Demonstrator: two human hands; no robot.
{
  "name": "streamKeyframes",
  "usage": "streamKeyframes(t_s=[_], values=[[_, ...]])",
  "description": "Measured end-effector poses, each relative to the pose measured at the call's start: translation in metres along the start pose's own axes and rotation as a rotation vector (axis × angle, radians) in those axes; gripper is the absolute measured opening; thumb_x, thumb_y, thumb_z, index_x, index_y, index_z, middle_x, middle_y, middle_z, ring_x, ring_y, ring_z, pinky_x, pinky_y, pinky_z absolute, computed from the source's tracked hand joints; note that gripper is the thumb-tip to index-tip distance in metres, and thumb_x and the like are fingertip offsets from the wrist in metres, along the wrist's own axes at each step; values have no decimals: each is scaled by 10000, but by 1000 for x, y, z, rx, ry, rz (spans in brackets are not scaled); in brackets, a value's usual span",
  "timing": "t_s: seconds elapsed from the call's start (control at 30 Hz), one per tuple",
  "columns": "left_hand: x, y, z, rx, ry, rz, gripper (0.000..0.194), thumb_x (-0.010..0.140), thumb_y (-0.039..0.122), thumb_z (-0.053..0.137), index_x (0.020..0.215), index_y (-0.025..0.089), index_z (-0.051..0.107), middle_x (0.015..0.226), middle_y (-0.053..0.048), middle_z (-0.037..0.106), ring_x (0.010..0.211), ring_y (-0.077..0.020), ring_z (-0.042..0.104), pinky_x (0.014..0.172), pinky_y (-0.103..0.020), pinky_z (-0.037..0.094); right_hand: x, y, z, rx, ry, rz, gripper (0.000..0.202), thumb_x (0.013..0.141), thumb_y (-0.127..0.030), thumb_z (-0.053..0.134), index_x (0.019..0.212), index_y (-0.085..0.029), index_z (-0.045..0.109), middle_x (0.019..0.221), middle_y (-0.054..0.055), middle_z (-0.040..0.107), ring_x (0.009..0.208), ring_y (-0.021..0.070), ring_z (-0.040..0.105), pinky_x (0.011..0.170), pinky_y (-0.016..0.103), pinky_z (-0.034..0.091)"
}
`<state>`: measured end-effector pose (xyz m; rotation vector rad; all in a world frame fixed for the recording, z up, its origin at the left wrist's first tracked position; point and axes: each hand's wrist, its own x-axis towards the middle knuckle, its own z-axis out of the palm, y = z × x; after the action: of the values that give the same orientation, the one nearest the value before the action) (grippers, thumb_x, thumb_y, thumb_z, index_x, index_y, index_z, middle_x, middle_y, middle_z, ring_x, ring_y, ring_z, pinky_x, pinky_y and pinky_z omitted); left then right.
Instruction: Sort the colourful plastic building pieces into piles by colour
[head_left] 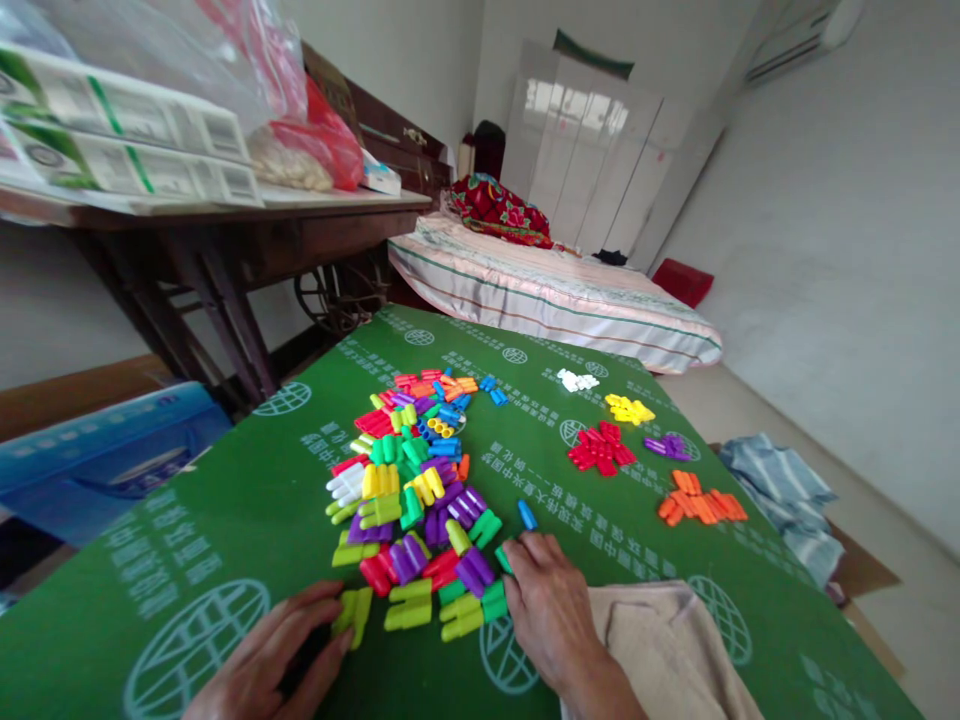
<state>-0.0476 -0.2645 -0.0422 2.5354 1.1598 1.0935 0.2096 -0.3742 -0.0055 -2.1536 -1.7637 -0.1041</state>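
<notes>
A large mixed pile of coloured plastic pieces lies on the green table point(285, 520). At the pile's near left edge my left hand point(277, 650) has its thumb and fingers closed round a lime-green piece point(360, 612). My right hand point(547, 600) is at the pile's right side, its fingers bent down over a green piece point(502, 558) that is partly hidden by them; whether it is gripped is unclear. Just beyond those fingertips lies a single blue piece point(527, 515). Purple pieces point(474, 572) and another lime piece point(409, 605) lie between the hands.
Sorted groups sit to the right: red point(601, 449), white point(577, 380), yellow point(630, 409), purple point(667, 446) and orange point(701, 499). Beige cloth point(667, 640) lies beside my right forearm. A side table point(315, 205) with boxes and bags stands left, a bed point(555, 290) behind.
</notes>
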Motion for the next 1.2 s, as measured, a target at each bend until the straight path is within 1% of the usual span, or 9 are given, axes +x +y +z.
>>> streamKeyframes(t_s=[0.1,0.23,0.37,0.5,0.67,0.77,0.87,0.97,1.2], values=[[1,3,-1,-13,11,-10,348,757,582,527,878,286,664,965,18,716,818,-142,690,795,-201,548,1,1,1,-5,12,-11,273,776,-95,558,1009,-218,629,941,47,636,908,210,573,806,336,486],[6,16,-10,-24,3,-7,327,777,551,522,867,272,669,941,5,723,795,-146,694,753,-189,558,-2,6,4,53,92,-4,317,764,-78,530,1032,-216,629,950,49,648,905,198,584,814,308,483],[9,24,-15,-17,-14,-8,316,794,519,515,878,258,671,955,-15,720,813,-160,693,755,-211,565,-7,15,5,146,170,39,310,796,-121,499,1062,-220,626,961,49,666,891,182,606,798,280,489],[7,24,-14,-11,2,-13,309,801,508,510,877,255,670,957,-18,717,821,-158,690,779,-217,560,-11,29,0,174,188,94,283,827,-170,476,1061,-217,629,982,49,664,902,168,613,795,261,487],[5,21,-13,3,-26,11,291,797,494,525,910,261,656,977,-7,711,839,-147,685,780,-200,553,-10,65,-7,-9,214,254,272,822,-217,488,1042,-183,644,990,75,659,902,201,614,771,295,480],[6,20,-13,3,-24,21,286,795,499,528,911,268,650,967,3,712,820,-138,686,769,-185,551,-8,89,-9,-156,173,363,251,802,-222,520,1011,-185,655,987,82,660,887,213,614,730,295,467],[7,19,-12,1,-12,32,295,796,516,517,912,277,646,957,10,714,810,-134,688,758,-178,551,-8,105,-9,-235,160,412,237,802,-226,524,999,-192,652,983,81,662,890,210,610,700,283,451],[7,18,-10,1,7,27,306,794,537,508,897,286,649,949,15,716,806,-137,689,753,-180,553,-7,111,-8,-253,173,416,245,813,-239,511,1015,-197,642,999,79,661,885,202,610,689,277,441],[0,8,-3,17,0,8,337,791,565,492,915,290,643,981,12,708,834,-146,685,783,-204,552,0,111,-10,-245,130,462,252,810,-247,535,1036,-204,637,999,73,663,866,191,614,677,267,427]])
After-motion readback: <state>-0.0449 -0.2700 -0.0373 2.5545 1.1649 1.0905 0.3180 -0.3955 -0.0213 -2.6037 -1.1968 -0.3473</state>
